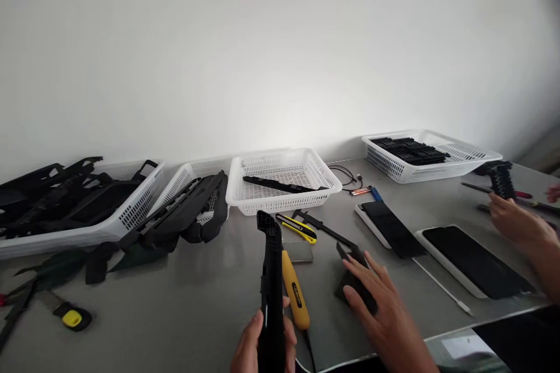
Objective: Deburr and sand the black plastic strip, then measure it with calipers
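At the bottom centre, my left hand is closed around a long black plastic part, which stands up with its bent, ribbed end on top. My right hand reaches over a dark block-like object, fingers apart and touching or just above it; some blur hides the exact contact. A black caliper runs from near that object towards the back. Beside the part in my left hand lies a yellow-handled corded tool. Behind that tool are a yellow utility knife and a small grey rectangular piece.
Along the wall stand white baskets, one with a single black strip, others with black parts. Two phone-like slabs and a white cable lie right. A co-worker's hand holds a black ribbed part.
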Available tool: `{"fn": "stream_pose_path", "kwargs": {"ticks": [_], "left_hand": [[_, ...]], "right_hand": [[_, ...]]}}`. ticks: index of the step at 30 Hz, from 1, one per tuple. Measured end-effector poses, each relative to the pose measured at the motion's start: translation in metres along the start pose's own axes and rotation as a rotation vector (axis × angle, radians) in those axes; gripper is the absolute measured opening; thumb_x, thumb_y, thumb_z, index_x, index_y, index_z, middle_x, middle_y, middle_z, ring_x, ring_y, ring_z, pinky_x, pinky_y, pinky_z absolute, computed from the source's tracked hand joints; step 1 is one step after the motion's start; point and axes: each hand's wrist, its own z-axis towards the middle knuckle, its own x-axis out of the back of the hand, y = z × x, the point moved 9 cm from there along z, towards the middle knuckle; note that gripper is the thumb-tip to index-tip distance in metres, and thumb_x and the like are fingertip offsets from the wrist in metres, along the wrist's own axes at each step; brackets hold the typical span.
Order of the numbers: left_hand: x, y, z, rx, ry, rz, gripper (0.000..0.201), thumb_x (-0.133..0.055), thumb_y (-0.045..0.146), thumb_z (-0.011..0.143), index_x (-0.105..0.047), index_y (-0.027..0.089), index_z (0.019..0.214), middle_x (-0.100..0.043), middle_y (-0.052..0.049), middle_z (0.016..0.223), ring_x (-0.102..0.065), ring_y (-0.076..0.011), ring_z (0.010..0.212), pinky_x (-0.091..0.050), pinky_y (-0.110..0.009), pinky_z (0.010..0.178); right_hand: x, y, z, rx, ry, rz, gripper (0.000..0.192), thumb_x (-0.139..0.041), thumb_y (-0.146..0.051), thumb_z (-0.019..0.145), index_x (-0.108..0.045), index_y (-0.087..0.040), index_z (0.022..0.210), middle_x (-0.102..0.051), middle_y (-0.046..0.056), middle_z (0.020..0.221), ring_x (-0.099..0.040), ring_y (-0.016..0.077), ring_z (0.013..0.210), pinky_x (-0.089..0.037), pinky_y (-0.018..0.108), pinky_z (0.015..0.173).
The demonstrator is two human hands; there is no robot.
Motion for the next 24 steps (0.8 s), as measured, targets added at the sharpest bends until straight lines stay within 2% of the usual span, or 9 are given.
{"fn": "stream_pose_path", "kwargs": {"ticks": [3, 5, 7, 11, 14, 16, 19, 24], "left_hand": [[0.004, 0.004, 0.013, -0.054, 0.003, 0.047, 0.067, -0.071, 0.073, 0.089, -0.073, 0.019, 0.128, -0.068, -0.001, 0.077, -0.055, -0.0123, 0.051, -0.042, -0.026, 0.048], [0.007, 0.006, 0.02, -0.08, 0.011, 0.067, 0.066, -0.071, 0.071, 0.09, -0.069, 0.02, 0.132, -0.068, 0.0, 0.078, -0.053, -0.0116, 0.05, -0.04, -0.025, 0.048], [0.009, 0.006, 0.025, -0.07, 0.012, 0.057, 0.064, -0.073, 0.071, 0.088, -0.07, 0.02, 0.126, -0.067, 0.001, 0.077, -0.051, -0.0109, 0.05, -0.039, -0.025, 0.048], [0.008, 0.01, 0.028, -0.022, 0.033, -0.012, 0.063, -0.085, 0.074, 0.073, -0.074, 0.016, 0.095, -0.065, 0.0, 0.071, -0.048, -0.0084, 0.051, -0.038, -0.023, 0.051], [0.008, 0.016, 0.027, -0.047, 0.053, -0.066, 0.063, -0.091, 0.069, 0.067, -0.077, 0.018, 0.101, -0.067, 0.001, 0.073, -0.049, -0.0084, 0.053, -0.039, -0.023, 0.053], [0.007, 0.018, 0.027, -0.054, 0.059, -0.095, 0.063, -0.093, 0.066, 0.067, -0.079, 0.019, 0.107, -0.068, 0.001, 0.074, -0.05, -0.009, 0.054, -0.041, -0.023, 0.054], [0.007, 0.017, 0.027, -0.043, 0.073, -0.125, 0.064, -0.093, 0.064, 0.068, -0.08, 0.019, 0.112, -0.068, 0.0, 0.074, -0.051, -0.0095, 0.055, -0.042, -0.023, 0.056], [0.008, 0.015, 0.025, 0.0, 0.089, -0.132, 0.062, -0.092, 0.062, 0.071, -0.081, 0.02, 0.115, -0.072, -0.002, 0.078, -0.057, -0.0125, 0.061, -0.046, -0.026, 0.062]], "right_hand": [[0.02, -0.006, 0.016, 0.076, 0.138, -0.034, 0.038, -0.055, -0.049, 0.103, -0.079, -0.03, 0.126, -0.047, 0.006, 0.167, -0.041, 0.0395, 0.156, -0.041, 0.069, 0.122], [0.022, -0.02, 0.029, 0.129, 0.185, 0.001, 0.033, -0.055, -0.043, 0.104, -0.078, -0.029, 0.123, -0.049, 0.006, 0.166, -0.045, 0.036, 0.153, -0.043, 0.063, 0.122], [0.004, -0.034, 0.049, 0.177, 0.114, 0.057, 0.03, -0.056, -0.04, 0.104, -0.077, -0.029, 0.123, -0.06, 0.008, 0.155, -0.054, 0.0318, 0.145, -0.048, 0.055, 0.118], [-0.061, -0.034, 0.099, 0.16, -0.158, 0.068, 0.038, -0.058, -0.036, 0.1, -0.072, -0.023, 0.133, -0.069, 0.011, 0.142, -0.063, 0.0302, 0.133, -0.052, 0.05, 0.114], [-0.096, -0.018, 0.119, 0.107, -0.252, 0.008, 0.04, -0.058, -0.035, 0.098, -0.072, -0.019, 0.132, -0.074, 0.011, 0.132, -0.066, 0.0315, 0.126, -0.053, 0.05, 0.11], [-0.103, -0.007, 0.122, 0.094, -0.229, -0.004, 0.038, -0.056, -0.035, 0.099, -0.072, -0.018, 0.128, -0.076, 0.011, 0.125, -0.067, 0.0308, 0.12, -0.054, 0.048, 0.106], [-0.1, 0.004, 0.117, 0.1, -0.175, 0.021, 0.036, -0.054, -0.037, 0.1, -0.073, -0.018, 0.123, -0.076, 0.011, 0.118, -0.068, 0.0298, 0.113, -0.053, 0.047, 0.104], [-0.1, 0.009, 0.114, 0.101, -0.183, 0.046, 0.033, -0.056, -0.036, 0.098, -0.075, -0.019, 0.118, -0.077, 0.01, 0.114, -0.068, 0.0286, 0.11, -0.053, 0.045, 0.103]]}}
